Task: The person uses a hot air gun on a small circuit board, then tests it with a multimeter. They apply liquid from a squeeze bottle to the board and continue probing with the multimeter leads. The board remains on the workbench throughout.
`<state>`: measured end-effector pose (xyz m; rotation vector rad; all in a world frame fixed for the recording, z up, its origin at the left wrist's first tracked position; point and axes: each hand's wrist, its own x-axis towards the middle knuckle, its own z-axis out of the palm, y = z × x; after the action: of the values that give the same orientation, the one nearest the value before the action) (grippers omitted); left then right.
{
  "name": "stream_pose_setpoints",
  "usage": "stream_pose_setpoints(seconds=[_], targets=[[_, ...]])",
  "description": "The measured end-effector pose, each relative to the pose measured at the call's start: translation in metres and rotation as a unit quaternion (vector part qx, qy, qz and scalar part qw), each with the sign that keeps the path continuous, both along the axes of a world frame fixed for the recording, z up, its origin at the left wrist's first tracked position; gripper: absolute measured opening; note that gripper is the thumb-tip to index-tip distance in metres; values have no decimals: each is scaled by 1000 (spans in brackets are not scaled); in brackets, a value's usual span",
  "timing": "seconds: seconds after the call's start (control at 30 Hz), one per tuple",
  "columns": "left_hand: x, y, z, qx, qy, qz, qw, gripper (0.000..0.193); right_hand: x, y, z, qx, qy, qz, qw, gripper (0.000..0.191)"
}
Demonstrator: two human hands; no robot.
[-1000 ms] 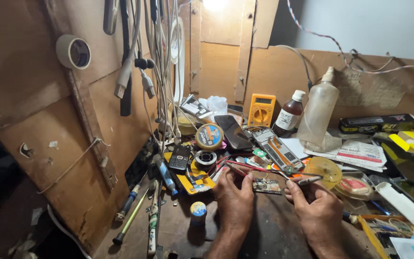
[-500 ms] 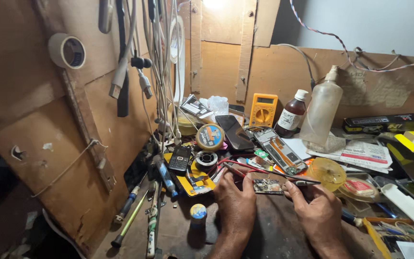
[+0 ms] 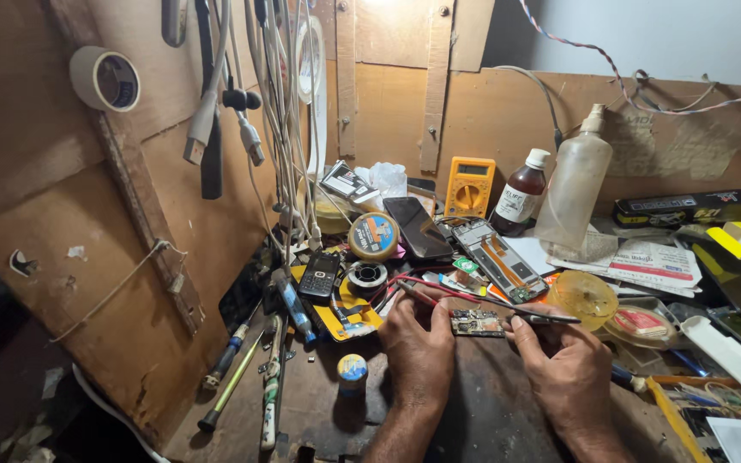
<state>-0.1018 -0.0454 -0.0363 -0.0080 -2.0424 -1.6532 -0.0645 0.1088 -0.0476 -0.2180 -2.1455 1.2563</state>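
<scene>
A small circuit board (image 3: 476, 322) lies on the dark bench between my hands. My left hand (image 3: 418, 343) rests beside the board's left edge and pinches a thin red probe (image 3: 422, 296) with a red wire trailing up and right. My right hand (image 3: 564, 367) sits at the board's right side, fingers closed around a slim dark probe (image 3: 546, 318) that lies across the top of the hand, tip near the board.
A yellow multimeter (image 3: 468, 187), brown bottle (image 3: 521, 193) and clear spray bottle (image 3: 573, 184) stand at the back. An opened phone (image 3: 500, 261), solder spool (image 3: 367, 276), tape roll (image 3: 373, 236) and small keypad phone (image 3: 318, 274) crowd the bench. Screwdrivers (image 3: 231, 377) lie left. Cables (image 3: 278, 111) hang above.
Both hands stay at the circuit board with the probes; they shifted only slightly. The camera view moved a little.
</scene>
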Motion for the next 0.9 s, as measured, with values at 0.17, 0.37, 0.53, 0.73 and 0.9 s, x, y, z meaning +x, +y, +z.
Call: stream_pose_setpoints(seconds=[0.17,0.37,0.53,0.73,0.9], targets=[[2,-2,4,10,18,-7,1000,11,-1,-1,-5,-44,2,19,999,16],[3,-4,9,52,-84,5,995,11,-5,-3,-10,-45,-7,11,999,16],[5,-6,9,22,-56,27,998,14,-5,-3,-11,-46,4,24,999,17],[2,-6,2,-1,-4,36,999,15,-5,-4,-13,-8,4,-3,1000,17],[0,-4,-3,-20,0,41,999,17,-3,-2,-12,38,-10,-44,998,24]])
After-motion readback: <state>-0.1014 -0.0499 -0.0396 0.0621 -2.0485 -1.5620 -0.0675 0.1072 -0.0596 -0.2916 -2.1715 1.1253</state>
